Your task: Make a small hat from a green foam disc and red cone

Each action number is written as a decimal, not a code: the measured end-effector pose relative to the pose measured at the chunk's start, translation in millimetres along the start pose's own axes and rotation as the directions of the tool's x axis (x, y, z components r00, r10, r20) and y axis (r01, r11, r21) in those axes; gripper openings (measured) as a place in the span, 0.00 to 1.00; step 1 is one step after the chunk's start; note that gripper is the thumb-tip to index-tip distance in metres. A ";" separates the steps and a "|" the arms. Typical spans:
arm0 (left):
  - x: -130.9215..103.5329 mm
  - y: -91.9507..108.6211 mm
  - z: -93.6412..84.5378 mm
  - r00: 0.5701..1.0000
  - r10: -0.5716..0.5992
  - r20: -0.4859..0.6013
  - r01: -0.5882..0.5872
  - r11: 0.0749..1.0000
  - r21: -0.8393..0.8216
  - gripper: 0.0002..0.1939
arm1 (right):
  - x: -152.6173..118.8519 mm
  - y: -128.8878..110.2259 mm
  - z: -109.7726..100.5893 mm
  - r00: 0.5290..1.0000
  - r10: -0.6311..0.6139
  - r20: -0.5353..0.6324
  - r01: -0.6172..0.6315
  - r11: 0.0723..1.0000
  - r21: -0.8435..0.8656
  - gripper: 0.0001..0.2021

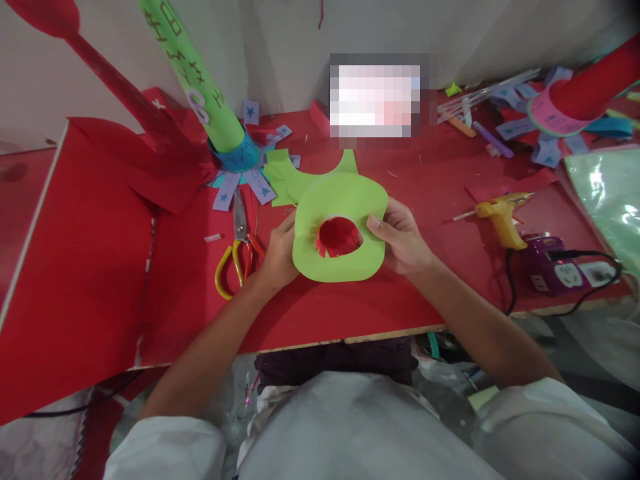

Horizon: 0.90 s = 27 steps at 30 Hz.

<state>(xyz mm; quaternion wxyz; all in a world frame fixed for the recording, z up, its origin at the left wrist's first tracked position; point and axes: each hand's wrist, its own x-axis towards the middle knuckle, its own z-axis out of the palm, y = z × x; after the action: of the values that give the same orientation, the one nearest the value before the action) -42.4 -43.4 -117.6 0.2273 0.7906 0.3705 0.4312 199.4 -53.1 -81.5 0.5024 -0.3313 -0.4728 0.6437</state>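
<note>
A light green paper ring (320, 267) with rounded corners is held up in front of me, its round hole showing a red fringed paper piece (337, 237) behind. My right hand (403, 240) grips the ring's right side, thumb on top near the hole. At its left side is my left hand (283, 250), closed around the edge, with most of its fingers hidden behind the paper. Just beyond the ring lies a cut green paper scrap (283, 177). Scissors (241, 227) with yellow and red handles rest beside my left hand.
A green paper tube (205, 87) stands at the back left, near a red panel (75, 267). On the right are a yellow glue gun (503, 217), a purple power socket block (545, 263) and a red tube (600, 83).
</note>
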 end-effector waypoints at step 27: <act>0.9 11.6 1.3 0.998 0.059 0.020 -0.060 0.808 0.586 0.13 | -2.8 -6.3 -2.3 0.997 -0.062 0.044 0.062 0.998 -0.012 0.17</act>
<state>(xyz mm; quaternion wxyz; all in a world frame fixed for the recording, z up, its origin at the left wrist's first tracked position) -36.4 -49.9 -110.0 -0.0407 0.8336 0.4603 0.3026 204.3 -54.8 -76.5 0.5095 -0.3059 -0.4980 0.6316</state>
